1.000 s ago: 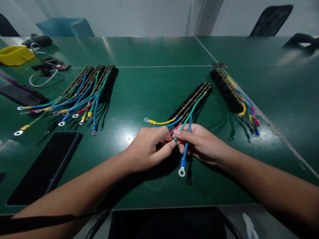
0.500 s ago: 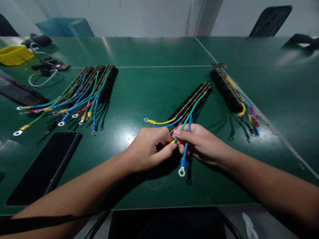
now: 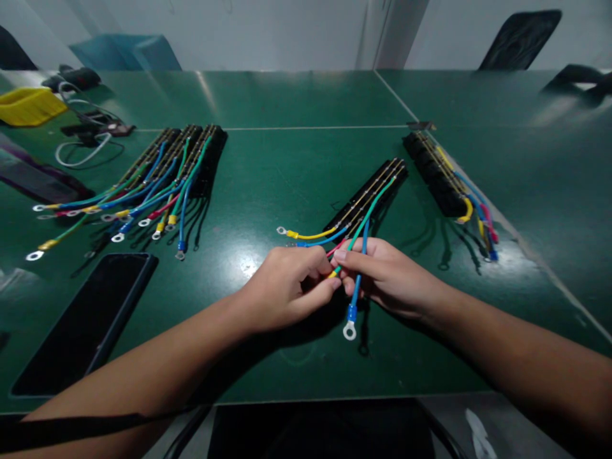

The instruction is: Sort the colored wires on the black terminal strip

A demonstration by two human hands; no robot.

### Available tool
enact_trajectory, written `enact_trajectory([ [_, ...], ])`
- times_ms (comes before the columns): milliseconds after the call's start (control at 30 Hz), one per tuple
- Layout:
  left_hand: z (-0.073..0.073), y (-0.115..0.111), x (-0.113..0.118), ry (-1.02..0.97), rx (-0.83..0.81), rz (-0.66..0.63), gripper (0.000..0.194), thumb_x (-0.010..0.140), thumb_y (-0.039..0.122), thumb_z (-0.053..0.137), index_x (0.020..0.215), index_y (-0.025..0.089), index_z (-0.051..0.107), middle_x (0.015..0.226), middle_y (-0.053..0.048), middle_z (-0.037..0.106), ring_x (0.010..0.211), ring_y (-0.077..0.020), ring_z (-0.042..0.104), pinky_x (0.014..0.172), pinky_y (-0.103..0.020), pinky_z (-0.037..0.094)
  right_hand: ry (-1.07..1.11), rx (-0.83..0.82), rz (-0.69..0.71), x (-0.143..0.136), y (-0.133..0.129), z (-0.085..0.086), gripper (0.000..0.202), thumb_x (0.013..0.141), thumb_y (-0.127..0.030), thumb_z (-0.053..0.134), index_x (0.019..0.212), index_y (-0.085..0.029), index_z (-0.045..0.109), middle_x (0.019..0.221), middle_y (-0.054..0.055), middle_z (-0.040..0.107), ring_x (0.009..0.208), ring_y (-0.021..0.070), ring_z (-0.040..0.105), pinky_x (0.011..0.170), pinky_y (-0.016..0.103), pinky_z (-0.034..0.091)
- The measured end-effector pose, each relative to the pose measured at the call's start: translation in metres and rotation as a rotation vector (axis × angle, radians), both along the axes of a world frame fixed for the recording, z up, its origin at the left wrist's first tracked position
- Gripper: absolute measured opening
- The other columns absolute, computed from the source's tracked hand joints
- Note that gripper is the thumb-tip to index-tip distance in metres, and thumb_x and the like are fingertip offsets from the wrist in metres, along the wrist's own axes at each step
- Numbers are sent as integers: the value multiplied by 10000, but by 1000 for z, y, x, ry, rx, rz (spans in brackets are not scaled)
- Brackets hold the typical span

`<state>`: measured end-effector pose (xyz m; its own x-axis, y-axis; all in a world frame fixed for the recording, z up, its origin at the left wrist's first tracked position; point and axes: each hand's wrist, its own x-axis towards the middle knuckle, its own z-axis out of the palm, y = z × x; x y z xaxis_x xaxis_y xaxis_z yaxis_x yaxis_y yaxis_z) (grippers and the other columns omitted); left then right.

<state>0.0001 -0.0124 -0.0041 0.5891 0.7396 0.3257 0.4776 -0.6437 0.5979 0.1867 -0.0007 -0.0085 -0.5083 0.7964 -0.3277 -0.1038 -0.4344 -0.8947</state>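
Between my two hands runs a green wire (image 3: 371,208) from a black terminal block (image 3: 364,191) with brass strips. My left hand (image 3: 291,284) pinches the wire's yellow-sleeved end, and its tip is hidden by the fingers. Just above, my right hand (image 3: 382,271) grips the same green wire between thumb and fingers. A blue wire (image 3: 358,280) passes by the right fingers and hangs toward me, ending in a ring terminal (image 3: 349,329). A yellow wire (image 3: 313,234) with a ring lug points left, beside another blue wire. A red wire (image 3: 336,247) goes in behind my left fingers.
Several similar wired blocks (image 3: 196,153) lie together at the left, and another block (image 3: 433,172) lies at the right. A phone (image 3: 83,325) rests at the front left. Behind it are a yellow tray (image 3: 31,107) and cables (image 3: 83,150) on the green table (image 3: 287,172).
Almost nothing differs. My left fingertips have shifted very slightly to the right along with the wire end; both hands keep their hold.
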Motion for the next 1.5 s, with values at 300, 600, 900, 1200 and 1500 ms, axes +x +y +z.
enact_trajectory([
  [300,0,2,-2,48,70,6,164,893,204,505,758,132,564,600,39,506,526,-64,440,519,-202,298,-23,10,-2,0,0,0,223,786,-326,692,753,-134,584,562,-34,541,475,54,485,449,164,352],
  [600,0,-1,0,24,17,-10,131,863,241,555,777,141,554,643,36,566,544,-62,493,527,-186,331,3,8,18,1,0,-1,187,803,-296,669,759,-136,582,568,-29,538,491,66,466,469,184,349],
  [900,0,2,-1,79,77,-3,198,916,231,460,766,148,558,612,26,524,534,-82,446,530,-213,305,-21,5,0,0,0,1,254,791,-367,689,738,-142,583,562,-28,542,482,69,478,459,186,346],
  [1200,-1,0,0,23,12,-10,125,867,227,538,782,138,560,646,28,563,552,-72,484,535,-195,322,-6,4,13,1,0,0,219,789,-327,687,738,-141,584,555,-32,539,476,67,470,461,186,351],
  [1500,2,1,-1,55,29,7,189,902,221,476,753,141,561,591,34,510,523,-77,437,521,-207,292,-31,16,6,0,0,0,233,790,-350,682,742,-143,583,558,-29,539,477,69,474,455,187,338],
])
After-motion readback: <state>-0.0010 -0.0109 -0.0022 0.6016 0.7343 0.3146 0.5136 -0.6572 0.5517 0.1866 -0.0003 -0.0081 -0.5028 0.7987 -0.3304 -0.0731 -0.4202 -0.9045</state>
